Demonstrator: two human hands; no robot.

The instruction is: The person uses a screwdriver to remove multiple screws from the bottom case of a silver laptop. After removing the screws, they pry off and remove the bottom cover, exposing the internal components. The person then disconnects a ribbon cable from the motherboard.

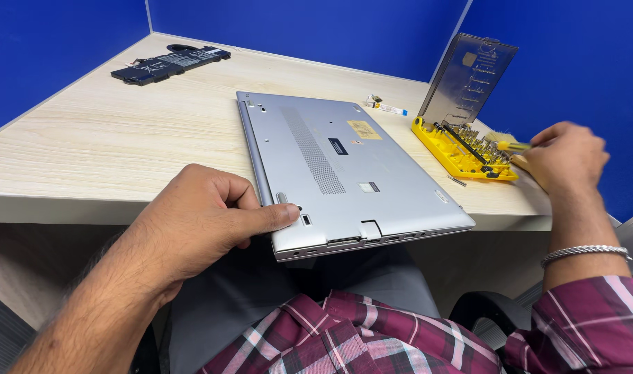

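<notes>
Your left hand [199,221] is clamping the laptop's [351,166] near-left edge, thumb on top, while it is lying base-up and overhanging the table's [122,138] near edge. It looks stiff, fairly heavy and slick, so grip its edges. Your right hand [565,156] is pinching a yellow-handled tool [513,146] beside the bit case [462,156] near the right edge.

Place: we think this is an office desk booth.
Walls: we see blue divider panels [67,41] around us.
Desk: a pale wood corner desk [122,131].
Seat: we sit on a black chair [489,312].
</notes>
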